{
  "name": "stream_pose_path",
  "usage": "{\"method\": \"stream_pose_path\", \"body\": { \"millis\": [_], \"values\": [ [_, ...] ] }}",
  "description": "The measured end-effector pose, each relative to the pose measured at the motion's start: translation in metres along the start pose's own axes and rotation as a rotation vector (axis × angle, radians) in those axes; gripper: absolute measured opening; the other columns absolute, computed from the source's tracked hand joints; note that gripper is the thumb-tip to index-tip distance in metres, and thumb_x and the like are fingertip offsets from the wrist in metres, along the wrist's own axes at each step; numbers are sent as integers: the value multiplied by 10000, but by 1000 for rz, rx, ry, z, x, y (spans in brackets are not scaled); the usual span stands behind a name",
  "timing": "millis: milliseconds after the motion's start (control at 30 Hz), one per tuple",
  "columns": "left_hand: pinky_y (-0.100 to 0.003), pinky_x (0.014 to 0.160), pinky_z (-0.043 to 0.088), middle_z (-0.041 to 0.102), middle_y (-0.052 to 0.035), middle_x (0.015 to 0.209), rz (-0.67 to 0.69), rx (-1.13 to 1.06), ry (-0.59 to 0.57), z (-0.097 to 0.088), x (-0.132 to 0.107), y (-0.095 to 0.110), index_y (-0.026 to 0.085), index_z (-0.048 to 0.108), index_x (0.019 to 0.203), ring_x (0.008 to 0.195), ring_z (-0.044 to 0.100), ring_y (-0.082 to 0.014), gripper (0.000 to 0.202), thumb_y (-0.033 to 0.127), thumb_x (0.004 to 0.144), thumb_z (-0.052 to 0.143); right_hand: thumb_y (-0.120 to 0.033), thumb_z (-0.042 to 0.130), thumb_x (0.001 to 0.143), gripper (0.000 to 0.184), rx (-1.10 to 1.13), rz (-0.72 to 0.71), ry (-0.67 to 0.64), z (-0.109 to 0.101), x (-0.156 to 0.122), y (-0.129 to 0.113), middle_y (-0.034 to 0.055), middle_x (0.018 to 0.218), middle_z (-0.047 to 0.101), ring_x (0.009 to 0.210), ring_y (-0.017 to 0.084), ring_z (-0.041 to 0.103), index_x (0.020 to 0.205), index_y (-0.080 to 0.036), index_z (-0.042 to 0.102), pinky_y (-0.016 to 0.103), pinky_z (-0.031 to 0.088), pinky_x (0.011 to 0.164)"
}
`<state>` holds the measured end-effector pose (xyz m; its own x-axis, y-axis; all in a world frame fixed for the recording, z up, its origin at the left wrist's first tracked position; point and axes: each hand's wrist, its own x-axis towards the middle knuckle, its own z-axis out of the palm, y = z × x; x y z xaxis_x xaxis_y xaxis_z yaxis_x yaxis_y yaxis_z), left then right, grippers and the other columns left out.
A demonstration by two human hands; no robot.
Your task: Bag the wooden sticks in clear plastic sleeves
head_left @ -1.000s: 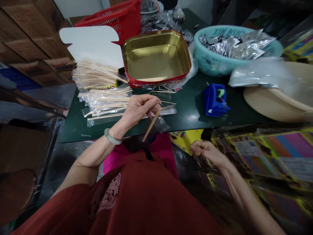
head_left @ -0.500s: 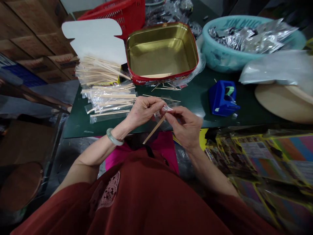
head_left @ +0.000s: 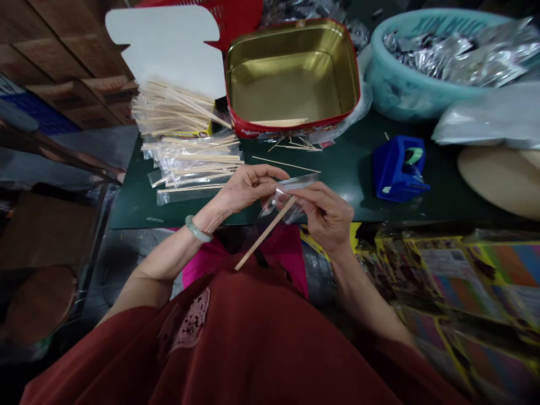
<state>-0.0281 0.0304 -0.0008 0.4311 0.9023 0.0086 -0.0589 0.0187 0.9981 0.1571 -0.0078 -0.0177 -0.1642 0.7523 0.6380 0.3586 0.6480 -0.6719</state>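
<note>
In front of my body, over the table's near edge, my left hand (head_left: 248,188) pinches a small clear plastic bag (head_left: 270,207) between thumb and fingers. My right hand (head_left: 329,216) is closed at the upper end of some thin wooden sticks (head_left: 262,236), with bag film at its fingertips as well. The sticks slant down and left toward my shirt. How far they lie within the film is hard to make out. Left of my left hand lie several bagged bundles of sticks (head_left: 198,163). A single thin stick (head_left: 287,164) rests just beyond my fingers.
A red-rimmed tin (head_left: 295,73) holding a few sticks stands behind my hands. Beside it, a white-flapped box (head_left: 172,50) is heaped with sticks. On the right are a blue tape dispenser (head_left: 399,171) and a turquoise basin (head_left: 422,93) of silvery packets. Packaged goods (head_left: 442,270) lie below.
The sticks now reach further down and left from my right hand. More of the clear bag shows between my hands. The view has shifted slightly, moving the table items.
</note>
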Motion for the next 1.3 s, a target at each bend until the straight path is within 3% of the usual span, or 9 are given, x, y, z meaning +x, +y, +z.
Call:
{"method": "stream_pose_path", "body": {
  "millis": [200,333,633,800,900,1033,1133,1200,1300],
  "values": [
    [-209,479,498,712,-40,742,-54,-75,-50,0,0,-4,118,677,1044,482,613,-96,341,321,772,717,-174,534,901,217,-154,-7,23,0,-5,-3,24,852,713,692,131,643,984,-235,725,267,509,613],
    [-193,466,478,707,-27,729,-52,-99,-43,1,1,-4,120,689,1001,462,590,-79,295,274,753,729,-173,565,893,199,-223,-126,37,1,-9,-1,18,795,688,667,125,621,994,-242,723,258,506,599],
    [-194,500,489,704,-20,701,-101,-138,-43,2,-2,-4,121,704,990,508,600,-83,312,303,741,748,-101,457,888,395,-498,-329,-82,2,-11,2,-1,642,579,621,138,525,1189,-249,665,267,440,581],
    [-226,526,511,708,-39,709,-145,-278,-66,1,-4,-1,122,713,932,557,633,-116,312,376,753,744,-71,452,863,429,-569,-384,-62,5,-14,3,3,636,570,618,146,506,1227,-196,642,274,411,561],
    [-239,541,525,712,-54,734,-143,-289,-86,-1,-4,-1,112,704,955,605,664,-139,371,423,757,743,-76,457,860,424,-589,-340,-81,7,-15,3,7,639,573,623,148,508,1214,-201,653,279,400,559],
    [-223,567,528,720,-50,773,-110,-166,-72,-2,-6,-4,93,669,1060,596,664,-118,478,276,652,837,-92,468,856,398,-597,-290,-129,9,-13,-1,11,627,563,633,151,519,1174,-207,679,281,394,553],
    [-209,547,521,723,-51,773,-88,-121,-45,-2,-7,-6,82,652,1093,598,673,-122,494,224,652,821,-109,465,865,359,-517,-255,-83,7,-13,-3,9,641,575,622,143,530,1117,-223,695,275,418,558],
    [-207,550,527,731,-58,792,-68,-116,0,-3,-7,-5,80,647,1098,633,689,-134,478,222,669,803,-151,460,896,304,-408,-144,23,5,-13,-4,8,666,593,598,128,532,1071,-226,697,271,436,565],
    [-200,556,534,746,-77,841,-22,-111,79,-3,-6,-1,86,650,1069,675,702,-143,449,247,678,800,-298,444,959,263,-93,152,162,2,-13,-4,-11,656,583,539,104,510,1061,-226,676,249,421,513]
  ]
}}
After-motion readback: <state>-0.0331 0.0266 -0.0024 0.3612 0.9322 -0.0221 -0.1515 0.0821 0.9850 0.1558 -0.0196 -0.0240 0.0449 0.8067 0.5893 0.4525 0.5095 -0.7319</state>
